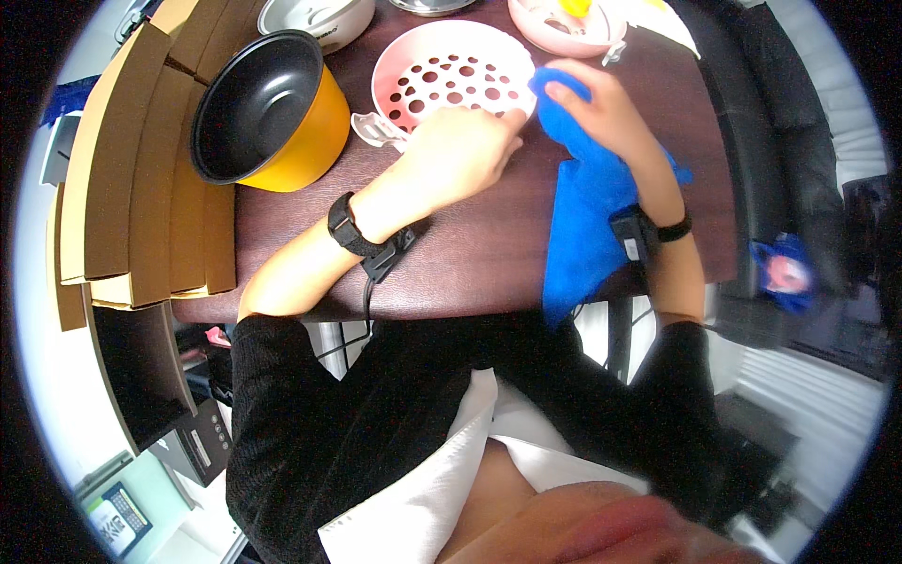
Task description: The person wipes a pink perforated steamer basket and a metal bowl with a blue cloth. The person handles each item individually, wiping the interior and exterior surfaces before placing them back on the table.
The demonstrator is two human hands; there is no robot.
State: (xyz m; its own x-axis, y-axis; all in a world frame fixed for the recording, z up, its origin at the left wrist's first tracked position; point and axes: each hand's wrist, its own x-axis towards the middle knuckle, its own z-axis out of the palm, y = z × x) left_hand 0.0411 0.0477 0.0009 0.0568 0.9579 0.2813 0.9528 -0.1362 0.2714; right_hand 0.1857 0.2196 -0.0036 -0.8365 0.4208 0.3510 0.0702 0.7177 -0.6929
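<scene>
A pink colander (455, 70) with a white inside and round and heart-shaped holes stands tilted at the far middle of the table. My left hand (460, 155) is closed on its near rim, the fingers partly hidden behind the hand. A white clip-like handle (376, 130) shows at the colander's left side, by my left wrist. My right hand (601, 108) grips a blue cloth (597, 202) and presses a bunched part of it near the colander's right rim. The rest of the cloth hangs over the table's front edge.
A yellow pot with a black inside (315, 132) stands on the left, beside brown cardboard boxes (141, 169). Along the far edge are a white bowl (329, 23), a metal dish (432, 5) and another pink basin (564, 38) with something yellow in it. The table (451, 254) is dark brown wood.
</scene>
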